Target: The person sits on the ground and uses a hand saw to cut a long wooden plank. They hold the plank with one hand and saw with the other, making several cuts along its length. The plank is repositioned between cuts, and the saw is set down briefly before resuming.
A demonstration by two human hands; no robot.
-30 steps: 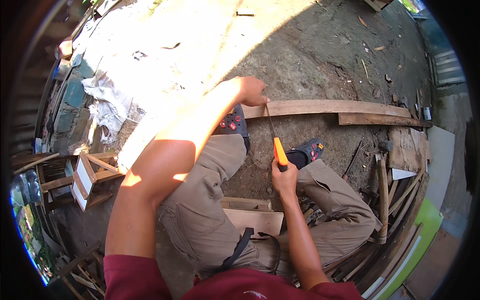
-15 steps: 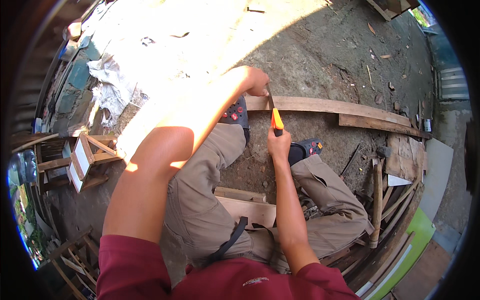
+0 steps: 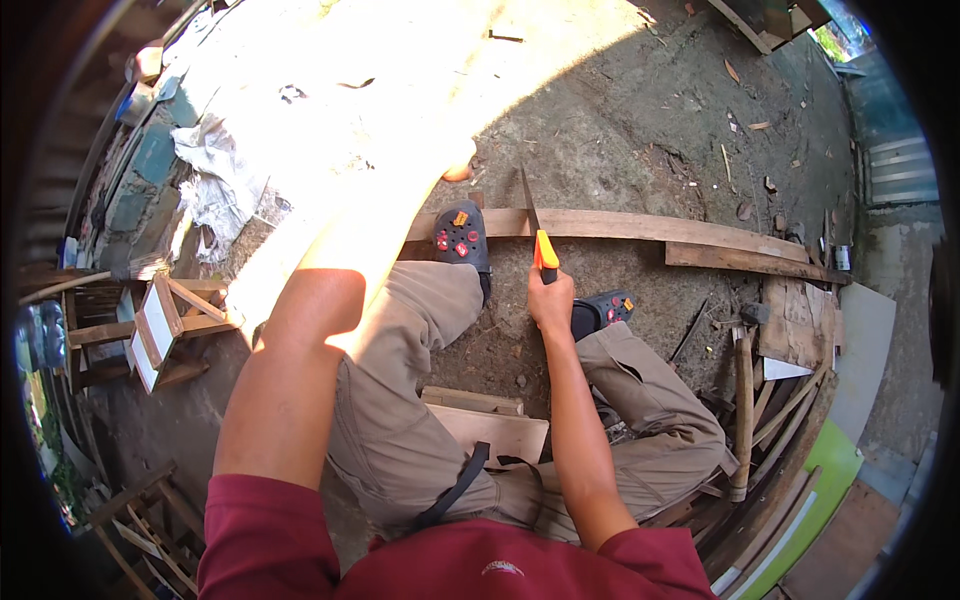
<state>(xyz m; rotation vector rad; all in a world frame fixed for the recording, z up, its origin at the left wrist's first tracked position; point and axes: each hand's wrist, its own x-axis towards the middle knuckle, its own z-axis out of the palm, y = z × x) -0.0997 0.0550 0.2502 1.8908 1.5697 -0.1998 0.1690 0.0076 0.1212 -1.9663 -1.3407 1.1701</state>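
My right hand [image 3: 551,298] is closed round the black and orange handle of a handsaw [image 3: 544,250]. The thin blade points away from me and crosses a long wooden plank [image 3: 640,226] lying across the ground. My left hand [image 3: 452,165] is stretched forward into bright sun, beyond the plank's left part. Glare washes out most of its fingers, so their grip does not show. My left foot, in a dark clog [image 3: 461,236] with red and orange charms, rests at the plank. My right clog [image 3: 607,309] is on the near side of it.
A second board [image 3: 735,262] lies against the plank's right part. Wood scraps [image 3: 745,420] are piled at the right beside a green panel [image 3: 825,480]. A small wooden frame [image 3: 165,330] and a white sack [image 3: 215,185] are at the left. Short boards [image 3: 480,420] lie between my legs.
My left hand has moved left and back from the saw blade into the glare. The saw, still in my right hand, has shifted slightly left and nearer, baring more blade.
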